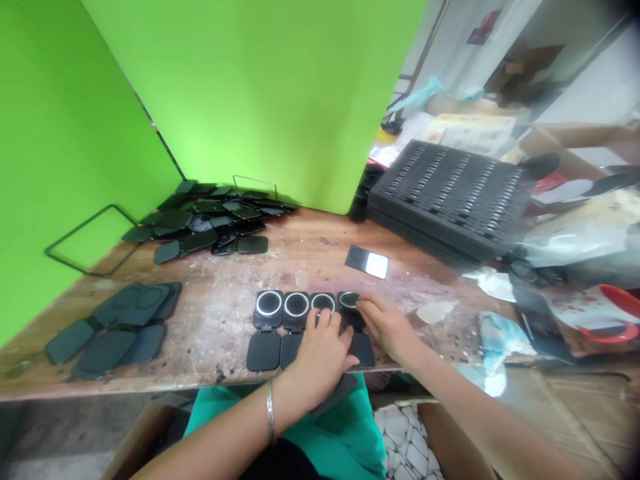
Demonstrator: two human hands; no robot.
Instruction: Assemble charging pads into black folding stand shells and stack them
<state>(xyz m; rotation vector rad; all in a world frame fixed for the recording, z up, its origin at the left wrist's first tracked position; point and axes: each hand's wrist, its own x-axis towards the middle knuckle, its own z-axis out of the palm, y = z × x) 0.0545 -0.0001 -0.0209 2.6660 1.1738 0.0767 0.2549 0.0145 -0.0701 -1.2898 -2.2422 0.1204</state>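
Several hinged black devices stand side by side near the table's front edge, each with a ring on its upper part. The leftmost device [269, 304] and the one beside it [296, 305] show white rings. My left hand [325, 350] lies over the third device, fingertips at its ring, fingers apart. My right hand [387, 321] has its fingers together at the ring of the rightmost device [349, 301]; what they hold is too small to make out. A dark flat piece [336, 395] shows below my left hand, partly hidden by it.
Black plates lie piled [200, 220] at the back left, with more black devices [120, 333] at front left. A small black-and-white card [367, 262] lies mid-table. Stacked black trays [445, 200], a blue-white cloth [503, 337] and a mug [605, 310] are at right.
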